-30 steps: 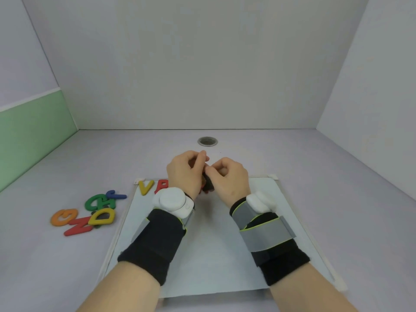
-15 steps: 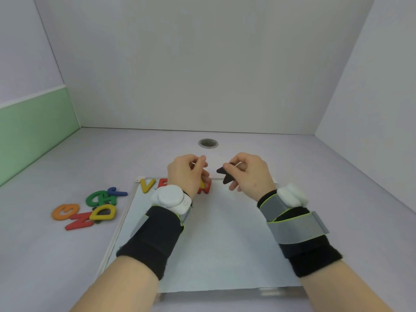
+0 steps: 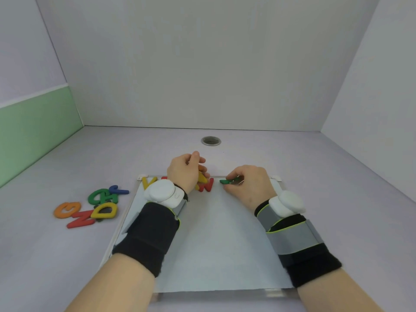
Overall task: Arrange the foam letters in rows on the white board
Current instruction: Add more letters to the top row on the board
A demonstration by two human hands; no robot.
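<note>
The white board (image 3: pixel 213 239) lies flat in front of me. Along its far edge sit a yellow V (image 3: pixel 148 181) and a red W (image 3: pixel 207 187); letters between them are hidden by my left hand. My left hand (image 3: pixel 184 171) hovers over that row, pinching a yellow letter (image 3: pixel 202 178). My right hand (image 3: pixel 246 184) is at the board's far edge, right of the W, holding a green letter (image 3: pixel 226 181) low against the board.
A pile of loose foam letters lies on the table left of the board: an orange G (image 3: pixel 67 209), a red Z (image 3: pixel 81 220), a yellow D (image 3: pixel 105 210), a green letter (image 3: pixel 101 195) and a blue one (image 3: pixel 118 190). A round metal grommet (image 3: pixel 211 140) sits behind the board.
My hands have parted. My right hand moved right and down to the board's far edge with the green letter. My left hand stayed over the row with the yellow letter.
</note>
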